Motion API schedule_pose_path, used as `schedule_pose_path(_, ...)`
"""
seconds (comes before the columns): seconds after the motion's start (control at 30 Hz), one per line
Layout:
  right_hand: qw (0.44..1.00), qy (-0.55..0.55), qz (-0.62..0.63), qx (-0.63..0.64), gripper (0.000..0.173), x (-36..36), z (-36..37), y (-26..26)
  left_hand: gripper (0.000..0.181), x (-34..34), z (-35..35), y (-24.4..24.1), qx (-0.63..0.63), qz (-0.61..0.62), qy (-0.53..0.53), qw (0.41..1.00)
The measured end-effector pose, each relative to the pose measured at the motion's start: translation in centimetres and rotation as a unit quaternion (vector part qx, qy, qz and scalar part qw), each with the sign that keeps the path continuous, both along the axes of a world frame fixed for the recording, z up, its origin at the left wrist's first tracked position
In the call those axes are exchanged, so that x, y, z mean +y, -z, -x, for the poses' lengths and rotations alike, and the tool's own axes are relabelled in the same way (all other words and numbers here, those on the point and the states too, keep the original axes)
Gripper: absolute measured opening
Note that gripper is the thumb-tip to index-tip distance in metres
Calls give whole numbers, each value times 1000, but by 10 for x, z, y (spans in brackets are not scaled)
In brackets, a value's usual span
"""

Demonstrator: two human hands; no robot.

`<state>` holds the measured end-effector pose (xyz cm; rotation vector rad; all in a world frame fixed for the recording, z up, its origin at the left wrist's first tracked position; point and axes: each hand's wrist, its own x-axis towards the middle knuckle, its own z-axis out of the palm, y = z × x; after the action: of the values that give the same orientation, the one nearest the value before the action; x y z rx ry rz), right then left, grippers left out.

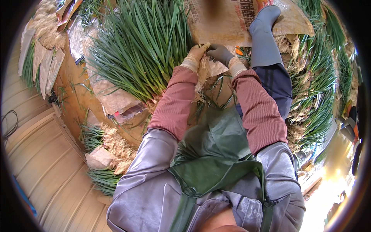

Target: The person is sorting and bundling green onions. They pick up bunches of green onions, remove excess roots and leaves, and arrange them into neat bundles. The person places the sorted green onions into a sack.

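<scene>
My left hand (197, 54), in a pale tan glove, and my right hand (221, 55), in a dark grey glove, meet at the near edge of a woven plastic sack (221, 30) that bears printed writing. The left fingers are pinched at that edge, while the right fingers curl beside them. Whether the right ones grip the sack does not show clearly. Pale stringy roots (203, 71) hang below my hands. A large bundle of green onion-like plants (145, 49) lies left of my left hand, leaves pointing away and pale stems near my left sleeve.
More green plants (316, 87) with tan roots are heaped along the right. Smaller root bundles (116, 145) lie at lower left near a ribbed wall (49, 168). Another sack (116, 100) lies under the large bundle. A grey rubber boot (265, 40) stands beside the printed sack.
</scene>
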<state>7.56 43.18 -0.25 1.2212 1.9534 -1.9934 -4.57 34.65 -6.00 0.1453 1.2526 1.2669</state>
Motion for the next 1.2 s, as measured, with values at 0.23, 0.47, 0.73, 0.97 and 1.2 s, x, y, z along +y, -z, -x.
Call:
schedule_pose_path(0.23,948,285,132,59,27,-2,-11,-38,30,-40,40,-166,92,-49,114,988)
schedule_pose_path(0.47,947,245,87,191,31,-22,-19,-81,44,-170,120,-349,113,-322,76,937)
schedule_pose_path(0.73,986,-17,-132,-101,34,-73,-16,6,33,-230,85,-218,73,-59,-151,984)
schedule_pose_path(0.97,967,116,-155,-167,33,-39,-84,89,19,-250,75,-131,-76,-17,-217,973)
schedule_pose_path(1.2,993,44,-100,-50,37,-69,-14,65,16,-263,73,-132,173,11,-203,964)
